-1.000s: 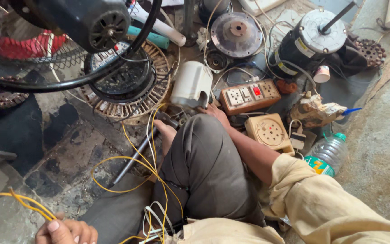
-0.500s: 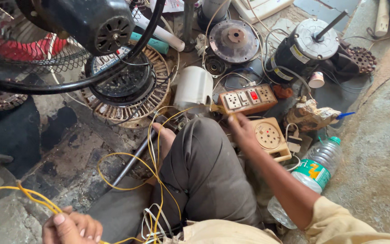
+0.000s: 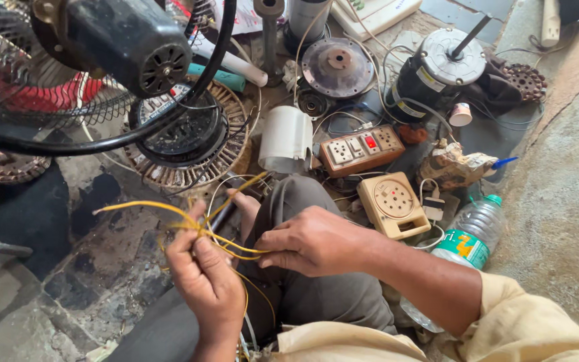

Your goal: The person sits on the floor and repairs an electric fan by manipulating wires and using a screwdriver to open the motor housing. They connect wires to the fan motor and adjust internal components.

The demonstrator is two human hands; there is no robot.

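Observation:
My left hand (image 3: 206, 278) is closed around a bundle of thin yellow wires (image 3: 169, 213), holding it up over my lap. My right hand (image 3: 306, 241) pinches the same yellow strands just to the right of the left hand, above my grey-trousered knee (image 3: 316, 295). Loose ends of the wires fan out to the left and hang down between my legs. Just beyond the hands stands a round wound motor stator (image 3: 189, 144) on the stone floor.
A fan motor with its wire guard (image 3: 122, 47) hangs at top left. On the floor lie a white cylinder (image 3: 286, 139), a brown switch-and-socket board (image 3: 362, 149), a beige round-dial box (image 3: 393, 204), a black motor (image 3: 433, 70), a metal disc (image 3: 338, 66) and a plastic bottle (image 3: 470, 238).
My right hand has pulled back from the socket board to the wires. My left hand has risen from the bottom edge, lifting the yellow wires up in front of me.

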